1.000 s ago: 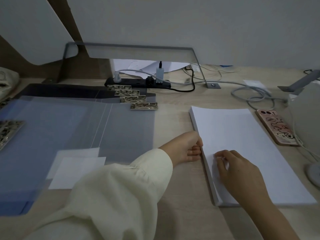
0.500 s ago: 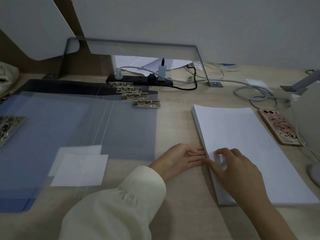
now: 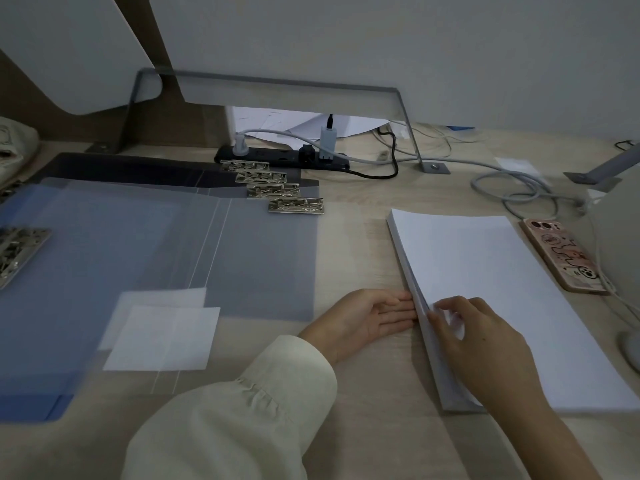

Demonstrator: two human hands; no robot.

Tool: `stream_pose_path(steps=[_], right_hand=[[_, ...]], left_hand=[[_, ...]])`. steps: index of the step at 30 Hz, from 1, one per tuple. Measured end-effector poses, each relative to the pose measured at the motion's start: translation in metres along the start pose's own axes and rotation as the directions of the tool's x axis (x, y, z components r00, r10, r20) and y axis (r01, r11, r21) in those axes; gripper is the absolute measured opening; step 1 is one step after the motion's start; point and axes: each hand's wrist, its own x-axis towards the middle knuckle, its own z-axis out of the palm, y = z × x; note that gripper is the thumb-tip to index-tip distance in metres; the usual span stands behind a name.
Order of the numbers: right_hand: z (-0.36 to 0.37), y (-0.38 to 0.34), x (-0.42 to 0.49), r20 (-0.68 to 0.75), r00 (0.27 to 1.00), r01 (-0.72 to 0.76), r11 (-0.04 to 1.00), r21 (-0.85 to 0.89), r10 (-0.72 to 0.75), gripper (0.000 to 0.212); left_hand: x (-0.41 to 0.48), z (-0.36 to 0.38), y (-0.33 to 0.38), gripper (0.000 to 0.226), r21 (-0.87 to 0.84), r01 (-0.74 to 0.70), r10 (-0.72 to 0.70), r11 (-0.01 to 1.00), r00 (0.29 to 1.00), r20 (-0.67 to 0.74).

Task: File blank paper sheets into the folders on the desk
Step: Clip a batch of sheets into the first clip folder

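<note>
Head view: our paper stack lies right of the folders; left hand flat, palm-up, against its edge, right hand pinching top sheets there (likely light, floppy, slippery); we'd lift few, by that edge.

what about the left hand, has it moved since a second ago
Yes. The left hand has opened from a fist to flat, palm up, and slid slightly toward the person along the left edge of the paper stack, fingers touching it.
</note>
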Motion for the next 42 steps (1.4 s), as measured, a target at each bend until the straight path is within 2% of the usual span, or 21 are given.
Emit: stream_pose_path(steps=[10, 17, 34, 38, 40, 41, 42], right_hand=[[-0.001, 0.0, 0.001, 0.0, 0.999, -0.046, 0.999, 0.005, 0.046, 0.025], [0.002, -0.001, 0.001, -0.019, 0.999, -0.051, 0.999, -0.016, 0.051, 0.032], [-0.005, -0.001, 0.0, 0.028, 0.998, -0.052, 0.998, 0.03, 0.051, 0.025], [-0.006, -0.003, 0.002, 0.039, 0.998, -0.055, 0.998, 0.029, 0.054, 0.015], [-0.007, -0.002, 0.003, 0.027, 0.998, -0.065, 0.997, 0.048, 0.064, 0.008], [-0.007, -0.001, 0.003, 0.02, 0.997, -0.079, 0.995, 0.065, 0.077, 0.008], [-0.007, 0.0, 0.003, 0.014, 0.995, -0.098, 0.992, 0.081, 0.097, 0.01]], left_hand=[[0.001, -0.002, -0.002, 0.041, 0.014, -0.003, 0.003, 1.0, 1.0, 0.004], [-0.001, 0.001, 0.0, 0.041, 0.036, -0.008, 0.008, 0.999, 1.0, -0.007], [-0.001, 0.0, 0.0, 0.039, 0.036, -0.003, 0.004, 0.999, 1.0, -0.012], [-0.002, 0.002, 0.001, 0.039, 0.03, 0.003, -0.002, 1.0, 0.999, -0.032], [0.0, 0.007, -0.002, 0.036, 0.119, -0.066, 0.078, 0.991, 0.992, -0.098], [0.001, 0.011, -0.005, 0.035, 0.277, -0.133, 0.19, 0.951, 0.964, -0.188], [0.003, 0.015, -0.007, 0.033, 0.469, -0.164, 0.322, 0.868, 0.905, -0.279]])
